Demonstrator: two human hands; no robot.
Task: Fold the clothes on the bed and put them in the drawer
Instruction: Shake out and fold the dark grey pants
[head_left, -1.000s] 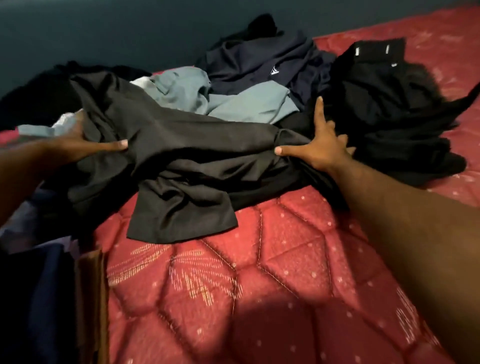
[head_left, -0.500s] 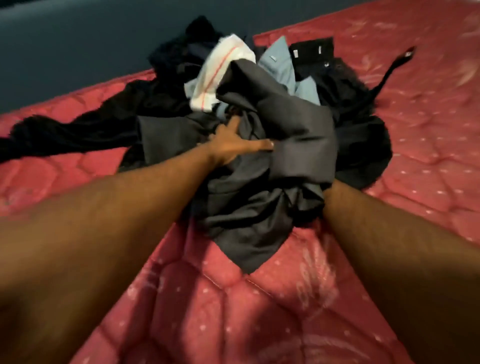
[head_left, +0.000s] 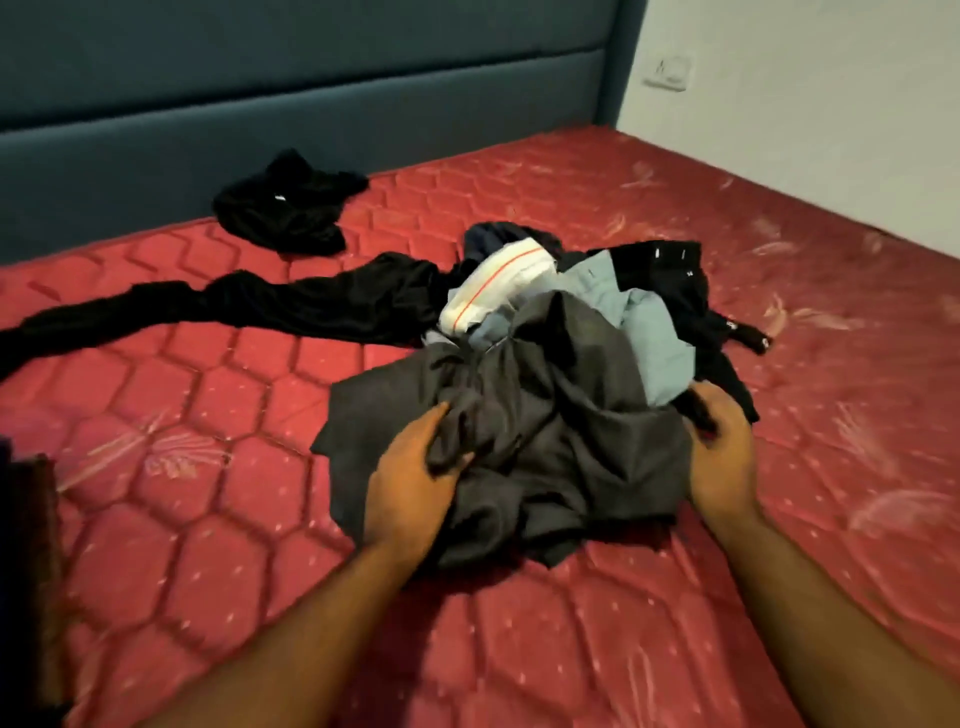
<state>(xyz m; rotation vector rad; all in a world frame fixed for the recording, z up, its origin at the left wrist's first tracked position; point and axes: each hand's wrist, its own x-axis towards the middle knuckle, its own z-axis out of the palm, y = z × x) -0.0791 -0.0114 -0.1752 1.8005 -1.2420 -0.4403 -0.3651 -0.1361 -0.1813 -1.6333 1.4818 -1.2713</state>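
No readable writing anywhere: the small white mark on the crumpled black garment near the headboard is too blurred to make out, and the pale tabs on the black waistband carry nothing legible either.

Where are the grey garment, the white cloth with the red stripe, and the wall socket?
grey garment (head_left: 561, 405), head view, its bunched middle
white cloth (head_left: 498, 283), head view, beside the red stripe
wall socket (head_left: 668, 74), head view, plate centre
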